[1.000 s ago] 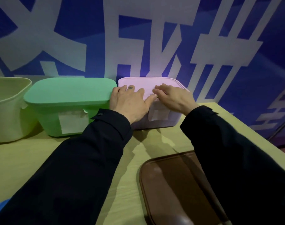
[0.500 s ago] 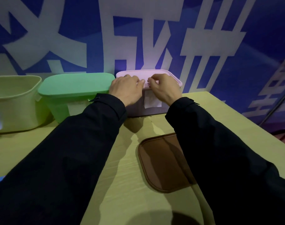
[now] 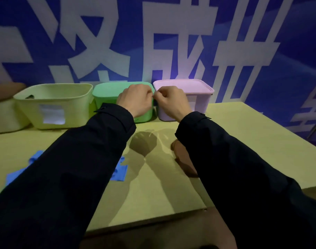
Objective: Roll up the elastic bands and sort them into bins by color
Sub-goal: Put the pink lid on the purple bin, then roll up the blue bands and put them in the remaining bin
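Note:
Both hands hover above the table in front of the bins, knuckles almost meeting. My left hand [image 3: 135, 99] is curled in front of the green lidded bin [image 3: 106, 89]. Curled the same way, my right hand [image 3: 173, 102] is at the left corner of the pink lidded bin [image 3: 193, 87]. Nothing shows in either hand; the fingertips face away from me. A blue elastic band [image 3: 120, 169] lies flat on the table, mostly covered by my left sleeve, and more of this blue material [image 3: 35, 159] shows to the left of the sleeve.
An open cream bin [image 3: 53, 97] with a white label stands left of the green one, and another pale bin [image 3: 2, 117] sits at the far left. A brown lid [image 3: 185, 164] lies under my right sleeve. The table's front edge [image 3: 153, 219] is near me.
Both hands have lifted off the pink lid and drawn back to the left with fingers curling in. The view has pulled back, bringing the blue band and the table's front edge into sight.

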Demonstrator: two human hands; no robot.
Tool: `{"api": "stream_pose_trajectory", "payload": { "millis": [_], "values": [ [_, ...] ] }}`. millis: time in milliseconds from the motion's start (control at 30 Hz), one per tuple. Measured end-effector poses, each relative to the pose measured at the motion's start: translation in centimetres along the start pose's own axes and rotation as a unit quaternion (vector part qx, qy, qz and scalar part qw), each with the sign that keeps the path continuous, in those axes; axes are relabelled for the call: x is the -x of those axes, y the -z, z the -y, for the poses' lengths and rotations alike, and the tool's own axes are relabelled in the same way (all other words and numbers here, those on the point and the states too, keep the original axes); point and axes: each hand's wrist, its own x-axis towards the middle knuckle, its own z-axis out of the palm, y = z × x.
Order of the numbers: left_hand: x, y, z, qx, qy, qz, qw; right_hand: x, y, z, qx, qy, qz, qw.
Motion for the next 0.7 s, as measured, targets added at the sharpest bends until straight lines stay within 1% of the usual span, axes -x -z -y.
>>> {"api": "stream_pose_trajectory", "payload": {
  "millis": [200,400,533,600,700],
  "values": [
    [5.8,3.6,4.7,-0.022,0.038,0.023,0.999,2.9,-4.0,5.7,-0.017,0.016,0.065,0.998],
    [11.3,6.2,10.9,-0.052,0.071,0.037,0.995,5.9,-7.7,10.8,-0.031,0.048,0.090,0.994],
    [14.4,7.3,15.2,-0.051,0.112,0.064,0.990,8.1,-10.7,13.4,-0.033,0.053,0.130,0.990],
    [15.8,7.6,17.2,-0.058,0.137,0.084,0.985,8.9,-12.0,14.5,-0.029,0.053,0.160,0.985],
    [17.8,8.0,19.7,-0.075,0.183,0.159,0.967,9.5,-13.8,15.6,-0.024,0.064,0.225,0.972]
  ]
}}
